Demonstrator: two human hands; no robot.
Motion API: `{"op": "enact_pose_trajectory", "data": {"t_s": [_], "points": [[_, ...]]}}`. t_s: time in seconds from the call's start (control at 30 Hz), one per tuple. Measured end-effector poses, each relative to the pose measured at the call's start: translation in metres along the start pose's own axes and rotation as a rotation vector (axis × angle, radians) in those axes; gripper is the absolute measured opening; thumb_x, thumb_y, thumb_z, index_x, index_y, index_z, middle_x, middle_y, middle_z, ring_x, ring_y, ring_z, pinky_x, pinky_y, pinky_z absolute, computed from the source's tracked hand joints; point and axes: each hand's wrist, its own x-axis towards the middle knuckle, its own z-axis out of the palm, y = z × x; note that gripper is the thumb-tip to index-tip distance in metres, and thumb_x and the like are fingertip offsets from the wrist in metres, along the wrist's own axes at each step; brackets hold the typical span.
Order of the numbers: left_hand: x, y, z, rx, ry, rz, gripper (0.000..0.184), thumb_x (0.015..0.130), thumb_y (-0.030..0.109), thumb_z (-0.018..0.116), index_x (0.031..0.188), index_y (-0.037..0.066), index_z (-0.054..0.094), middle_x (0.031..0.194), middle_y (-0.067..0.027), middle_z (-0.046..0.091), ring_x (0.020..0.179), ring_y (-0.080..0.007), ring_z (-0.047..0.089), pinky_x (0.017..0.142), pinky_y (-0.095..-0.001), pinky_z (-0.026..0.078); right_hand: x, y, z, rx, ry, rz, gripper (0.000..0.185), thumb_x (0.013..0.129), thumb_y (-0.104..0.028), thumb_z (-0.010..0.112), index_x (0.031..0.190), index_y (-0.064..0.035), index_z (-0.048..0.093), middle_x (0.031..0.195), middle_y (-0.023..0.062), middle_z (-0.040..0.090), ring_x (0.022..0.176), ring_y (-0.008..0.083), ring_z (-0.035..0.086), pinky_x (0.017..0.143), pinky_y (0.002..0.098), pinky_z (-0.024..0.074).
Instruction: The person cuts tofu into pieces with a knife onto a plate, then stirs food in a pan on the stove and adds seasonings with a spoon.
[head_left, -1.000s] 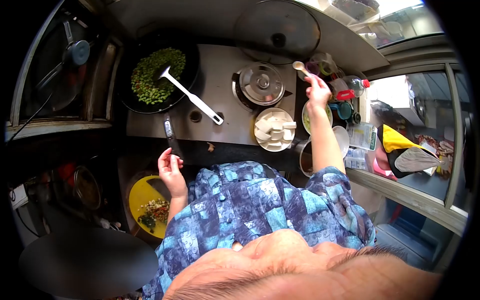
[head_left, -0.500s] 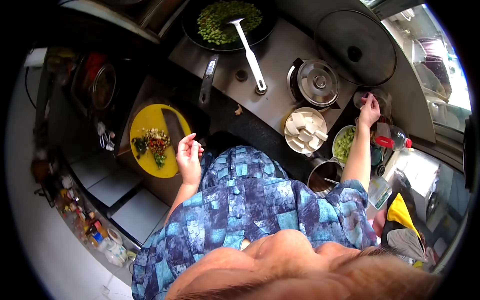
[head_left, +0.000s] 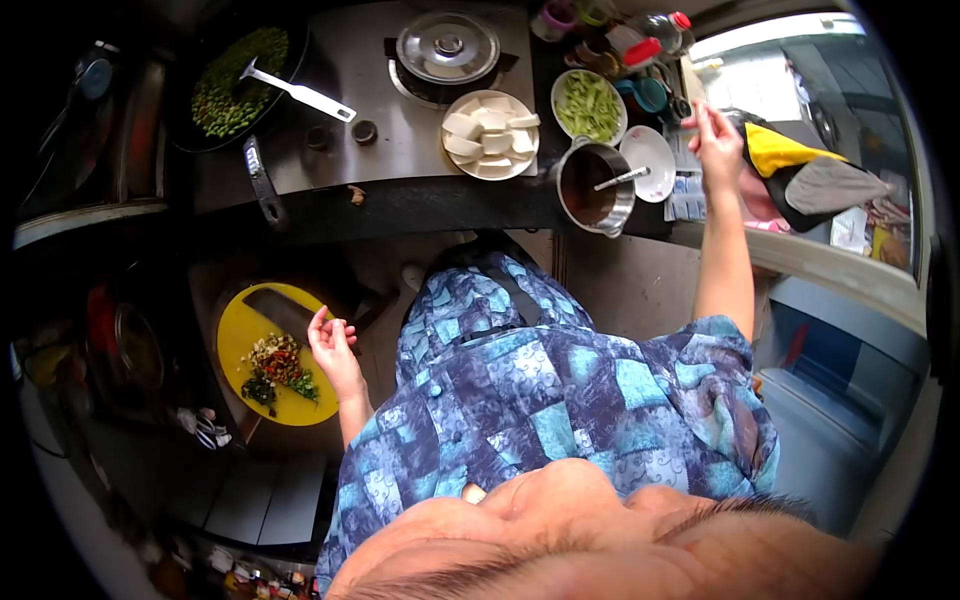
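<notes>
My left hand point(head_left: 338, 358) hovers beside the right edge of a yellow cutting board point(head_left: 232, 335), fingers loosely bent and apart, with nothing visible in them. On the board are a cleaver point(head_left: 283, 308) and small heaps of chopped ingredients point(head_left: 278, 365) in red, pale and green. At the right, my right hand point(head_left: 716, 150) is raised with fingers loosely stretched; I see nothing held. It is near a yellow and black cloth item point(head_left: 783, 150) by the window. Close by stand a small white bowl point(head_left: 650, 160) and a metal pot point(head_left: 598, 185) of dark liquid with a spoon.
A wok point(head_left: 235, 85) of green diced food with a white-handled turner point(head_left: 305, 95) sits on the stove. A lidded pot point(head_left: 447, 48), a plate of white slabs point(head_left: 490, 135), a bowl of sliced greens point(head_left: 588, 105) and several bottles point(head_left: 664, 35) line the counter.
The view has swung to the right. My right hand has moved from the jars at the back of the counter toward the window side. My left hand stays beside the cutting board.
</notes>
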Motion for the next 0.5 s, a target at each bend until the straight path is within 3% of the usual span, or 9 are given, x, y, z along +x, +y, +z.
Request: {"op": "enact_pose_trajectory", "data": {"t_s": [0.07,0.13,0.17,0.23,0.3,0.33,0.4,0.47,0.5], "points": [[0.004,0.003,0.008,-0.009,-0.008,0.007,0.032,0.095,0.007,0.053,0.126,0.003,0.049,0.092,-0.0007,0.056,0.076,-0.0071,0.056,0.068,-0.0193,0.047,-0.022,0.078,-0.02,0.039,0.139,0.167,0.025,0.095,-0.022,0.058,0.108,-0.001,0.063,0.078,0.0061,0.067,0.05,0.0046,0.052,0.04,0.0188,0.0374],[-0.005,0.007,0.018,-0.035,-0.019,0.03,0.032,0.095,0.007,0.053,0.126,0.003,0.049,0.091,-0.0006,0.056,0.076,-0.007,0.055,0.068,-0.0194,0.046,-0.04,0.192,-0.031,0.177,0.279,0.556,0.025,0.096,-0.025,0.055,0.1,-0.0004,0.06,0.076,0.0085,0.065,0.051,0.0126,0.058,0.038,0.0231,0.0429],[-0.01,0.009,0.022,-0.047,-0.026,0.041,0.032,0.095,0.007,0.053,0.126,0.003,0.049,0.091,-0.0006,0.056,0.076,-0.0069,0.055,0.068,-0.0195,0.046,-0.052,0.226,-0.034,0.088,0.122,0.78,0.028,0.096,-0.027,0.053,0.1,0.0005,0.057,0.077,0.0108,0.064,0.054,0.0175,0.061,0.038,0.0253,0.0444],[-0.027,0.01,0.028,-0.002,-0.044,0.071,0.032,0.094,0.006,0.054,0.126,0.003,0.049,0.091,-0.0005,0.056,0.076,-0.0067,0.055,0.068,-0.0195,0.046,-0.074,0.293,-0.022,0.215,0.077,1.045,0.04,0.096,-0.034,0.053,0.113,0.0016,0.05,0.098,0.0198,0.063,0.073,0.028,0.067,0.045,0.0301,0.0513],[-0.049,0.003,0.033,0.035,-0.033,0.07,0.033,0.094,0.007,0.055,0.126,0.004,0.05,0.09,-0.0002,0.056,0.076,-0.0065,0.055,0.067,-0.0192,0.046,-0.075,0.309,-0.006,0.54,0.107,1.118,0.043,0.099,-0.037,0.047,0.123,-0.0009,0.045,0.111,0.0227,0.061,0.091,0.0344,0.066,0.071,0.038,0.0566],[-0.057,-0.002,0.035,0.054,-0.016,0.058,0.033,0.094,0.007,0.055,0.126,0.004,0.05,0.09,0.0,0.056,0.076,-0.0065,0.055,0.067,-0.0191,0.046,-0.068,0.316,0.001,0.719,0.186,1.132,0.041,0.1,-0.033,0.046,0.127,-0.0022,0.043,0.11,0.0222,0.061,0.091,0.0361,0.065,0.075,0.0399,0.0563],[-0.071,-0.012,0.024,0.085,0.032,0.025,0.033,0.094,0.007,0.055,0.126,0.004,0.05,0.09,0.0002,0.055,0.075,-0.0064,0.055,0.067,-0.019,0.046,-0.061,0.318,0.023,0.864,0.248,1.036,0.035,0.1,-0.023,0.046,0.128,-0.0031,0.041,0.111,0.0217,0.061,0.091,0.0362,0.065,0.072,0.0397,0.0576],[-0.082,-0.023,0.022,0.06,0.04,-0.015,0.032,0.094,0.008,0.056,0.125,0.004,0.051,0.088,0.0006,0.055,0.075,-0.0064,0.056,0.067,-0.0194,0.047,-0.056,0.318,0.031,0.75,0.358,0.934,0.038,0.092,0.0,0.045,0.129,-0.0027,0.041,0.112,0.0209,0.059,0.089,0.0357,0.065,0.063,0.0385,0.0592],[-0.088,-0.025,0.027,0.058,0.027,-0.03,0.032,0.094,0.008,0.056,0.125,0.004,0.05,0.088,0.0005,0.055,0.075,-0.0066,0.056,0.067,-0.0194,0.047,-0.055,0.319,0.029,0.733,0.407,0.854,0.04,0.09,0.002,0.046,0.13,-0.0028,0.041,0.113,0.0204,0.059,0.089,0.0366,0.065,0.064,0.0396,0.0596]]}}
